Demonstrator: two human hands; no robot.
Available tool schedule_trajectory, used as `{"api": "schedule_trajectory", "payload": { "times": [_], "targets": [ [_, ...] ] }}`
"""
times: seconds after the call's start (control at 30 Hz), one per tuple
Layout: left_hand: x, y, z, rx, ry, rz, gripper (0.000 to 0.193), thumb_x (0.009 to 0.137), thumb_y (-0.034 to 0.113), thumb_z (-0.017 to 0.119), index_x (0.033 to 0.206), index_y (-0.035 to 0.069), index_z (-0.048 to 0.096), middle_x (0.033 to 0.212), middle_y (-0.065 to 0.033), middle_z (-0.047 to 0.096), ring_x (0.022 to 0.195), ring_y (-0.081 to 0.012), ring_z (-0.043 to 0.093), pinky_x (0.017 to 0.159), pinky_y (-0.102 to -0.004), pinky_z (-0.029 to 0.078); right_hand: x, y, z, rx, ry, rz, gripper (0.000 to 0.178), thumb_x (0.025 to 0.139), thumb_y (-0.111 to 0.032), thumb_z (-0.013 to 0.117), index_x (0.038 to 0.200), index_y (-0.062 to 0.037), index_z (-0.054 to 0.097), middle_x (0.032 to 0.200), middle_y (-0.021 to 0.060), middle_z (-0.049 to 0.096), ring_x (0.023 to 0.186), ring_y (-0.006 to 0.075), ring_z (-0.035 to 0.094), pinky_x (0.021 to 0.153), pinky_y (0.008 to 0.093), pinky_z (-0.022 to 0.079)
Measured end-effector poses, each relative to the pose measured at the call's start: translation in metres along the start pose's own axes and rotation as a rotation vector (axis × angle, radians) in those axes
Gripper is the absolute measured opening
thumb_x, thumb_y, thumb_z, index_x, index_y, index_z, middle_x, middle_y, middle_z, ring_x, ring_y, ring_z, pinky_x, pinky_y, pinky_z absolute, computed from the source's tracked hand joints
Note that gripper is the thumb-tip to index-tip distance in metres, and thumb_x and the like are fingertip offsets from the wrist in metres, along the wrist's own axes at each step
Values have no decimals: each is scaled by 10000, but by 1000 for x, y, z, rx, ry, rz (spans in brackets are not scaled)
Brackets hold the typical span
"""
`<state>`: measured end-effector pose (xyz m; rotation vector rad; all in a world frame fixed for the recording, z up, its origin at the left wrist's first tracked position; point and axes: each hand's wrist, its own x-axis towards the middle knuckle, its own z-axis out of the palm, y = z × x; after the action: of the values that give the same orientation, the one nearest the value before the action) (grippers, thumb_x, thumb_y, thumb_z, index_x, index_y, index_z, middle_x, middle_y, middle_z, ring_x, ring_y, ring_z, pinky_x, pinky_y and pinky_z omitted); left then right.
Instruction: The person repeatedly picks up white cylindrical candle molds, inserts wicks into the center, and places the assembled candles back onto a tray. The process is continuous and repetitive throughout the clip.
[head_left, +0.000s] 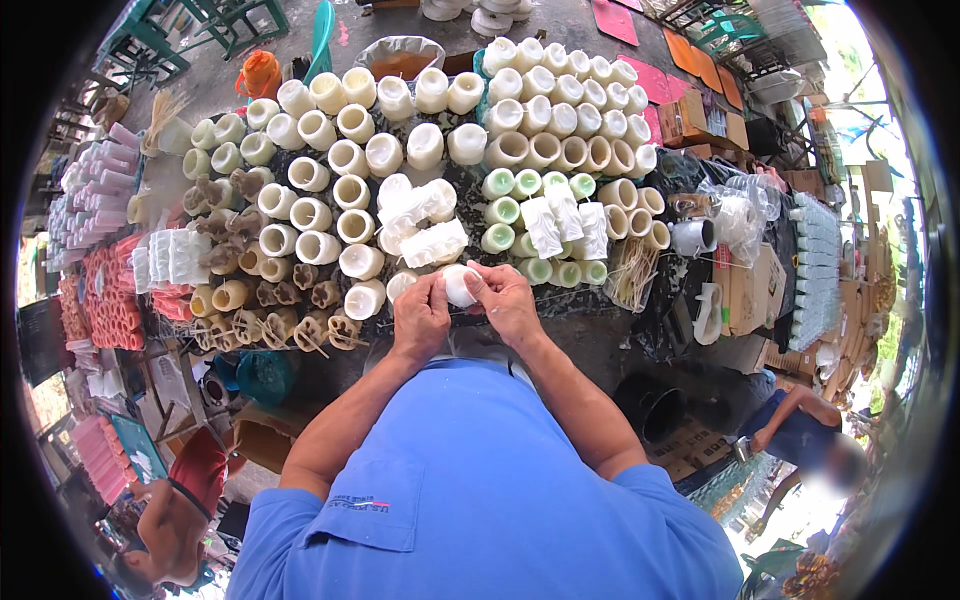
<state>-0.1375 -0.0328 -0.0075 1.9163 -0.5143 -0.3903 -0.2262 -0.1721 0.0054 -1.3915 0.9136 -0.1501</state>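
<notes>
Close in front of my body, at the near edge of the table, I hold a rounded white wax candle (pixel 459 286) between both hands. My left hand (pixel 421 322) has its fingers bent against the candle's left side. On its right side, the thumb and fingers of my right hand (pixel 507 304) press the rim. Just beyond lie white wax pieces with a sculpted surface (pixel 436 244), on top of pale candles. Upright cream cylinder candles (pixel 317 247) with hollowed tops stand to the left. Small green-topped candles (pixel 500 210) stand right of centre, beside more white sculpted blocks (pixel 541 226).
White candles (pixel 505 85) fill the far right of the table. Brown flower-shaped pieces (pixel 215 222) and pink candles (pixel 105 290) stand left. Clear plastic bags (pixel 735 215) and cardboard (pixel 756 290) lie right. Two other people work behind me, one (pixel 800 425) at lower right.
</notes>
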Motion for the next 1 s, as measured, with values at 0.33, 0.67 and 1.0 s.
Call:
{"api": "schedule_trajectory", "payload": {
  "times": [0.33,0.67,1.0],
  "targets": [
    [1,7,-1,16,-33,-184,190,1076,161,593,1035,-5,675,817,-161,690,705,-270,648,681,-418,520,3,13,-2,-132,133,-108,276,1036,-215,748,929,39,729,814,66,670,614,142,660,544,307,548],
    [3,-13,7,72,41,-347,248,1082,175,555,1030,-29,687,838,-196,718,748,-306,688,736,-445,544,16,29,-6,-151,235,-34,317,1072,-201,682,858,33,672,789,99,667,535,188,649,511,361,516],
    [9,-37,23,37,-61,-406,251,1082,181,553,1050,-32,681,900,-227,727,833,-348,705,808,-471,552,33,55,-3,-254,153,75,358,1071,-276,661,903,36,719,715,124,694,628,193,625,638,411,528]
  ]
}}
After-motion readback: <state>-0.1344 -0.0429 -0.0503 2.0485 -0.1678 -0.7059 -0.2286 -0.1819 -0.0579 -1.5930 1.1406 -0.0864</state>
